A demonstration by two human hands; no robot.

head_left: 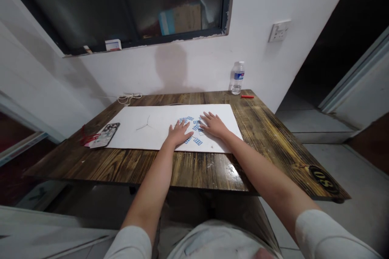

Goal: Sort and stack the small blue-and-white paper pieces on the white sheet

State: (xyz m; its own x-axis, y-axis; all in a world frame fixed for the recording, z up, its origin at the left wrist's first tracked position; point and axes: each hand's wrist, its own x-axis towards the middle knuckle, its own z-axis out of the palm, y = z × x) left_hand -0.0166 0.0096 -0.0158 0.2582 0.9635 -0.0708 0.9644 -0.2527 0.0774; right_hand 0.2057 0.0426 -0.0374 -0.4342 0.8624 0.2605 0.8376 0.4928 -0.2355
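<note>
A long white board (164,139) lies flat on the wooden table. On its right half is a drawing in blue and black (197,141), made of small striped rectangles and thin lines. My left hand (178,134) rests on the board with fingers spread, over the drawing's left part. My right hand (214,125) lies flat on the drawing's right side, fingers apart. Both hands cover some of the drawing. Three thin dark lines meeting at one point (147,124) mark the board's left half.
A phone in a patterned case (106,134) overlaps the board's left end, with red cord (89,139) beside it. Toward the wall are a coiled white cable (130,97), a water bottle (238,77) and a red pen (247,96). A round "80" plaque (323,179) marks the table's (121,166) right corner.
</note>
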